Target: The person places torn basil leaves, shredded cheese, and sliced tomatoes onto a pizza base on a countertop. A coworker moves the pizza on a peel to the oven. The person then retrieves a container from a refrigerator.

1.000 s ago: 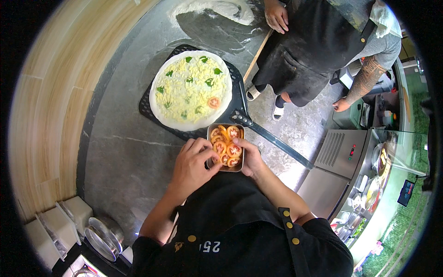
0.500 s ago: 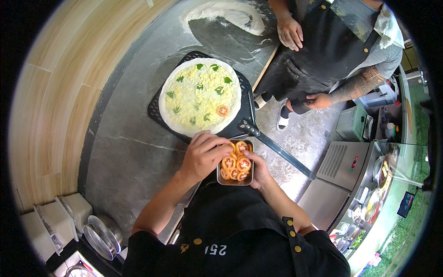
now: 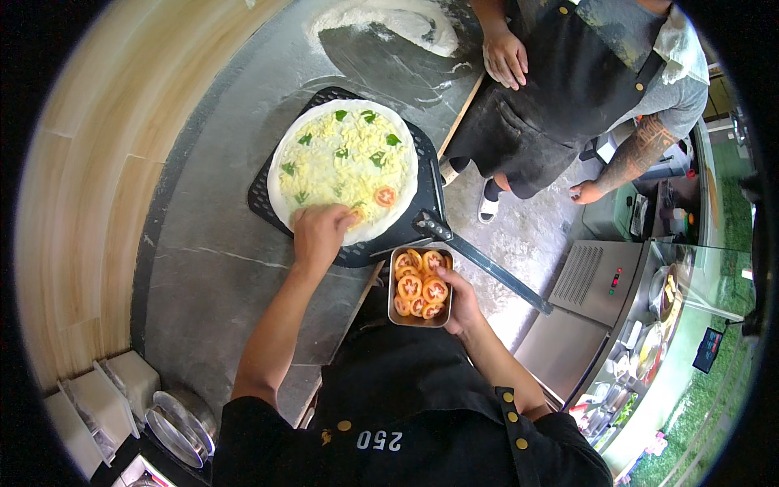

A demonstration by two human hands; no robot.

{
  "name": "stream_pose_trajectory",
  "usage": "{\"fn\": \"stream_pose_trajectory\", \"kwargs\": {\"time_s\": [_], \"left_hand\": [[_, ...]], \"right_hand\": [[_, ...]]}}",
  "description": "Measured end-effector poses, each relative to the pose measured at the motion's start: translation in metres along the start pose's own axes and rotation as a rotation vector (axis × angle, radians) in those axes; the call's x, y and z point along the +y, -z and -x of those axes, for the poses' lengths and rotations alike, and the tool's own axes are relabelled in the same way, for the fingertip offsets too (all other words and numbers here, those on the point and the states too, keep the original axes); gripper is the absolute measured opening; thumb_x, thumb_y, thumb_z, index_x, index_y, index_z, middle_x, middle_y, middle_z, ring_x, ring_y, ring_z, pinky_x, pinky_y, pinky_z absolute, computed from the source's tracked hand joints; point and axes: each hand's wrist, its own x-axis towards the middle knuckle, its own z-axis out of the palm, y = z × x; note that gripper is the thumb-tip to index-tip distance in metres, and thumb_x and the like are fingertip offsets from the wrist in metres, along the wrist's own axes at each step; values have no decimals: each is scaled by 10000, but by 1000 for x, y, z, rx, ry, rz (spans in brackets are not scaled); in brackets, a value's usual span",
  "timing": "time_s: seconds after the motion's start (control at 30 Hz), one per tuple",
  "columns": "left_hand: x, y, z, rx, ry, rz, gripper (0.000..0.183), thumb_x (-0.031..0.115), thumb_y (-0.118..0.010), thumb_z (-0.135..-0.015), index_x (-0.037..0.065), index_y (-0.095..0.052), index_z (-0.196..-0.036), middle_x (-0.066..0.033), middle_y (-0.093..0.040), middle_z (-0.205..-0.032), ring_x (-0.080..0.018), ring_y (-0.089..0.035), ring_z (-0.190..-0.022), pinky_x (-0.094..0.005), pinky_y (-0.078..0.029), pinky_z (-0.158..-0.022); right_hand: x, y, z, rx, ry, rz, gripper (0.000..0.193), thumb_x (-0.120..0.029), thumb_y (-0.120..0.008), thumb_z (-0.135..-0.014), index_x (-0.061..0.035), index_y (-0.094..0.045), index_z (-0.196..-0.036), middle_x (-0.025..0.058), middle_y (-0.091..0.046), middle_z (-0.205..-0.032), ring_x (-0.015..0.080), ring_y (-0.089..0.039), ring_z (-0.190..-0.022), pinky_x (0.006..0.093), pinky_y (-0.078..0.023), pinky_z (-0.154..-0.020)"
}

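Note:
An unbaked round pizza (image 3: 324, 166) lies on a dark perforated pizza peel (image 3: 365, 256), topped with shredded cheese, several green leaves and one tomato slice (image 3: 385, 196) near its right edge. Over the pizza's near edge, my left hand (image 3: 320, 234) has its fingers together on a tomato slice, whose orange-red edge just shows at the fingertips. My right hand (image 3: 462, 300) grips a small rectangular metal tray (image 3: 422, 322) from its right side, thumb over the rim. Several tomato slices (image 3: 411, 287) overlap inside the tray, which is held in front of my apron, close to the peel.
The peel's long handle (image 3: 503, 276) runs out past the grey counter (image 3: 195, 280) toward the lower right. Flour (image 3: 406, 24) is spread at the far end. Across from me stands a person in a black apron (image 3: 527, 122). Bins (image 3: 134, 373) and round metal pans (image 3: 182, 426) sit at lower left.
My left hand has moved from the tray up and left onto the pizza, carrying a tomato slice. The tray has shifted slightly right. The other person's lower hand has swung outward.

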Motion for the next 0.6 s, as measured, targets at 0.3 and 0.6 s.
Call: {"fn": "stream_pose_trajectory", "kwargs": {"time_s": [0.3, 0.6], "left_hand": [[44, 42, 18, 63, -189, 222, 266, 185, -843, -878, 164, -824, -1143, -42, -646, -935, -264, -655, -923, -406, -497, -858], [68, 54, 35, 7, -494, 135, 243, 153, -755, -887, 163, -817, -1122, 3, -607, -969, -216, -613, -970, -386, -499, -892]], "right_hand": [[1, -7, -16, -22, 16, 31, 618, -499, -635, -1079, -34, -549, -1477, 216, -689, -1400, 335, -731, -1217, 496, -609, -1055], [5, -24, -21, -14, -64, 122, 620, -550, -604, -1085, -56, -559, -1457, 189, -699, -1381, 318, -734, -1208, 481, -613, -1041]]}}
